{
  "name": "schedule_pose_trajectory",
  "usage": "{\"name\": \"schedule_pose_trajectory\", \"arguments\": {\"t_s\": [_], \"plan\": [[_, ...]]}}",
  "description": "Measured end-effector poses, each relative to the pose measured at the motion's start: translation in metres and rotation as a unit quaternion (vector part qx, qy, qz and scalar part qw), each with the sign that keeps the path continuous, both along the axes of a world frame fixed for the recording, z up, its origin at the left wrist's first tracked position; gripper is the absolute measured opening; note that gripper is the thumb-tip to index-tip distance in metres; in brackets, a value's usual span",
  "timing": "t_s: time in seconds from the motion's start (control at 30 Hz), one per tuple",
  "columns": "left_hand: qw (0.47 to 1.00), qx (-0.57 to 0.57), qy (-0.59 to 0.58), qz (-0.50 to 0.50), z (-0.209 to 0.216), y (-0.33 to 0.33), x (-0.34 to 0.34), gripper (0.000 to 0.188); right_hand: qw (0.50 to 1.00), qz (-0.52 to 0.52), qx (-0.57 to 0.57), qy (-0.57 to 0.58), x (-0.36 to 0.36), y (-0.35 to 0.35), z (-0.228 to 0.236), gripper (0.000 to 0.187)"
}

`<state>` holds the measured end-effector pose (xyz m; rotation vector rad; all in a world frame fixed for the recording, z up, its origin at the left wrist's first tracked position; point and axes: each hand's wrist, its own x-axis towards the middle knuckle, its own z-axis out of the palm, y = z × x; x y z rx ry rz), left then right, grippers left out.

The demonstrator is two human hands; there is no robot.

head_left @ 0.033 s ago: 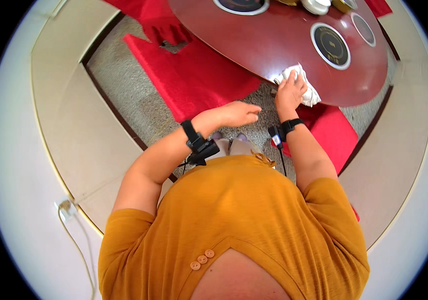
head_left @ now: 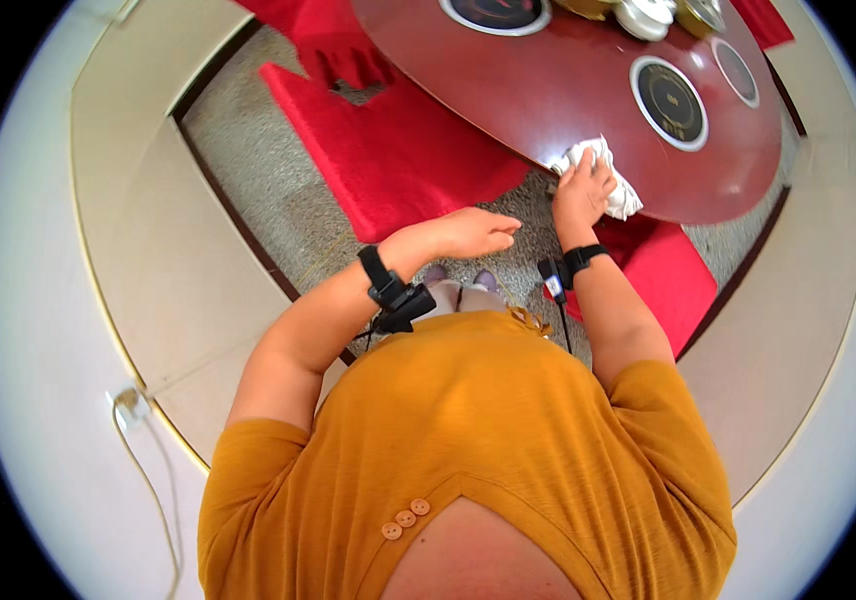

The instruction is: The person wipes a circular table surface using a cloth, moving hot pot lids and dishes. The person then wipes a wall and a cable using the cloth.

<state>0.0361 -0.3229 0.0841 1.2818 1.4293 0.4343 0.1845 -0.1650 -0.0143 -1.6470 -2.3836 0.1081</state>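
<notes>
My right hand (head_left: pixel 580 203) lies on a crumpled white cloth (head_left: pixel 624 198) with dark lines, pressed at the near edge of a round, glossy dark-red table (head_left: pixel 538 90). Its fingers stretch over the cloth, and part of the cloth is hidden under them. In front of my body, my left hand (head_left: pixel 470 232) hovers above the carpet, apart from the table. The left fingers are stretched out and hold nothing.
Round black plates with pale rims (head_left: pixel 670 103) are set in the tabletop. White crockery (head_left: pixel 645 17) stands at its far side. Red-covered chairs (head_left: pixel 398 150) flank the table, one (head_left: pixel 663 280) by my right arm. A corded plug (head_left: pixel 128 403) is at the left wall.
The table and chairs sit slightly lower and further right in the picture. My right hand stays on the cloth, and my left hand keeps nearly the same pose.
</notes>
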Motion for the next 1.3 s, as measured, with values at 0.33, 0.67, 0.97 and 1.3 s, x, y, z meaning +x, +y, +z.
{"name": "schedule_pose_trajectory", "arguments": {"t_s": [0.33,0.67,0.97,1.3], "plan": [[0.952,-0.126,-0.199,0.195,0.015,-0.05,-0.044,0.039,0.965,0.252,0.038,0.058,-0.021,0.069,0.027,0.04],[0.927,-0.159,-0.2,0.276,-0.02,-0.173,-0.092,0.045,0.981,0.194,-0.002,-0.031,-0.035,0.031,0.014,0.041],[0.911,-0.194,-0.138,0.337,-0.071,-0.226,-0.237,0.046,0.634,-0.107,-0.551,0.531,-0.132,-0.014,0.132,0.033],[0.896,-0.193,-0.139,0.374,-0.067,-0.189,-0.321,0.049,0.523,0.065,-0.669,0.525,-0.219,-0.137,0.215,0.041]]}}
